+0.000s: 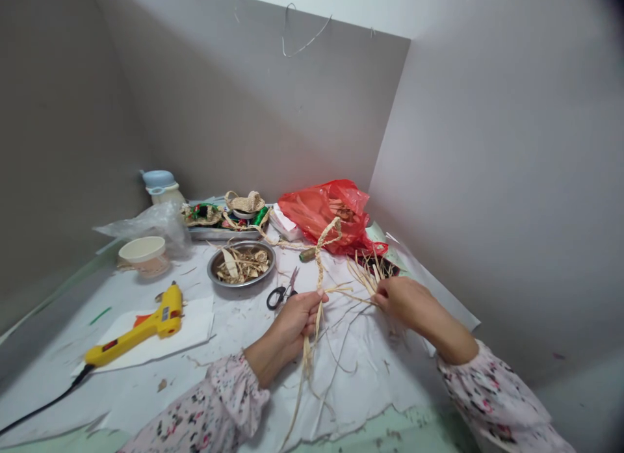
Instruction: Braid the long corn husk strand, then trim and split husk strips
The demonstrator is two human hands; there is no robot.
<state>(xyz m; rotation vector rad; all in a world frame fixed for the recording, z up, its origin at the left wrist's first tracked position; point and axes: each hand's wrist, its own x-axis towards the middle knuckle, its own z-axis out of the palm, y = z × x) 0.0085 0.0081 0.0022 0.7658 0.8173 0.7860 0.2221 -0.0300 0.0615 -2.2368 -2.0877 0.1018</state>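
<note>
My left hand (298, 318) is closed around a plaited straw braid (320, 258) that rises from the fist and curls over at its top; loose straw ends hang down below the hand. My right hand (400, 298) pinches thin straw strands (351, 292) that run from the braid across to its fingers. Both hands rest low over white paper (361, 375) spread on the table. More loose straw fans out just behind my right hand.
Black scissors (281, 293) lie left of my left hand. A metal bowl (241, 263) holds straw scraps. A yellow glue gun (141, 328) lies on paper at left, near a paper cup (144, 254). A red plastic bag (327, 211) and a tray (225, 220) of materials sit at the back.
</note>
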